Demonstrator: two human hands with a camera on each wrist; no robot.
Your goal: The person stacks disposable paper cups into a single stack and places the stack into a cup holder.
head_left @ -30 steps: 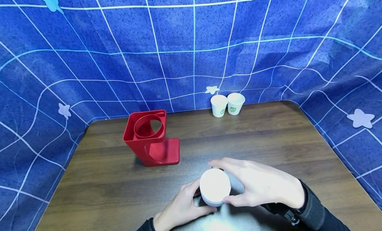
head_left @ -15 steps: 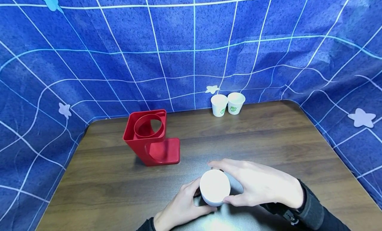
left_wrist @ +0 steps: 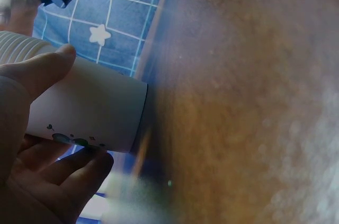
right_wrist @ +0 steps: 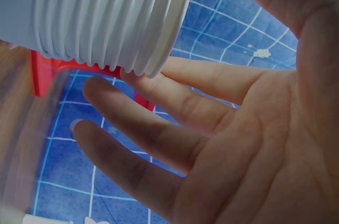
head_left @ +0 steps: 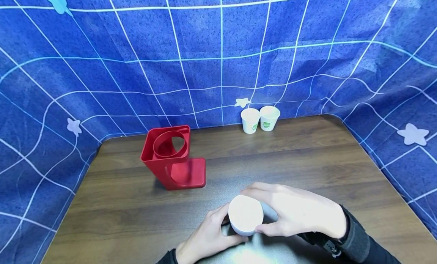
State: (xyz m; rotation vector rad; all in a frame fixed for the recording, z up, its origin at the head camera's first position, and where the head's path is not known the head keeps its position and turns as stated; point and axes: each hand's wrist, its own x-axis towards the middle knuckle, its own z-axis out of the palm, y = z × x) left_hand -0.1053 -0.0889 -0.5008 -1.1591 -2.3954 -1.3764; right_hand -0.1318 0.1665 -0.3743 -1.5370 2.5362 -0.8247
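A stack of nested white paper cups (head_left: 246, 216) stands near the table's front, rims up. My left hand (head_left: 214, 231) grips it low down; in the left wrist view the thumb lies on one side of the cups (left_wrist: 95, 102) and the fingers on the other, by a small green print. At the top, my right hand (head_left: 293, 211) pinches the rim between thumb and fingers. Several stacked rims (right_wrist: 106, 23) show in the right wrist view, with the other fingers spread below them. The stack hides the farthest right fingertips in the head view.
To the left stands a red plastic holder (head_left: 160, 171) with a round ring on top and a flat foot. Two white paper cups (head_left: 250, 124) with green prints stand at the table's back edge. Blue patterned cloth (head_left: 205, 78) hangs around the wooden table (head_left: 119, 218).
The fingertips of my right hand have drawn in slightly against the far side of the rim. The left hand and the stack have hardly moved.
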